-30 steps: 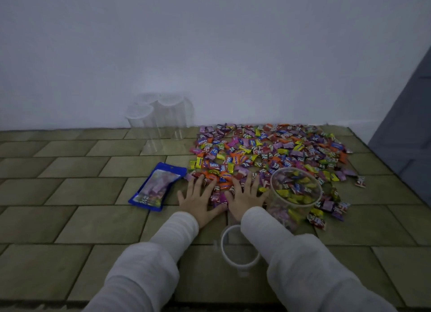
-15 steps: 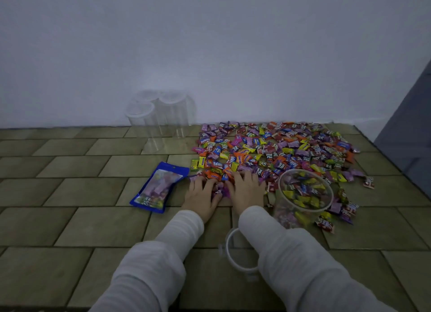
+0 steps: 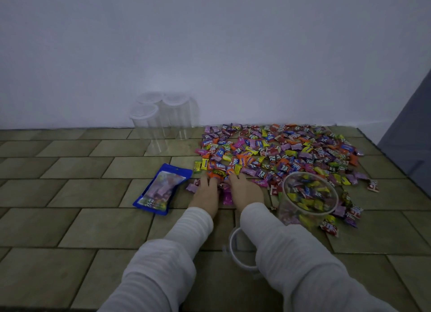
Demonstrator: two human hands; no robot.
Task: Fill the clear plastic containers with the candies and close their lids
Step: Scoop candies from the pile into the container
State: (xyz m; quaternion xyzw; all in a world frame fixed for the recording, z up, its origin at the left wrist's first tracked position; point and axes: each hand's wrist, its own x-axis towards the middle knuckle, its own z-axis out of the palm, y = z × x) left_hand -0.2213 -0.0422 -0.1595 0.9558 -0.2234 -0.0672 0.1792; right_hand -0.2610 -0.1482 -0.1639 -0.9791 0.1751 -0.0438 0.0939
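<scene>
A wide pile of wrapped candies (image 3: pixel 279 153) covers the tiled floor at the right, up to the wall. An open clear plastic container (image 3: pixel 285 209) stands at the pile's near right edge, partly filled with candies. Its clear lid (image 3: pixel 234 251) lies flat on the floor, half hidden under my right forearm. My left hand (image 3: pixel 206 194) and my right hand (image 3: pixel 246 190) rest side by side at the pile's near edge, left of the container. Their fingers are curled in around a clump of candies. Three clear containers (image 3: pixel 145 123) with lids on stand empty by the wall.
A blue candy pouch (image 3: pixel 161 188) lies flat just left of my left hand. A white wall closes off the back. A grey panel (image 3: pixel 410 134) rises at the far right. Loose candies (image 3: pixel 328 226) lie around the open container's base.
My fingers were spread flat on the candies; both hands have since drawn together and the fingers have curled in around candies. The view has shifted slightly.
</scene>
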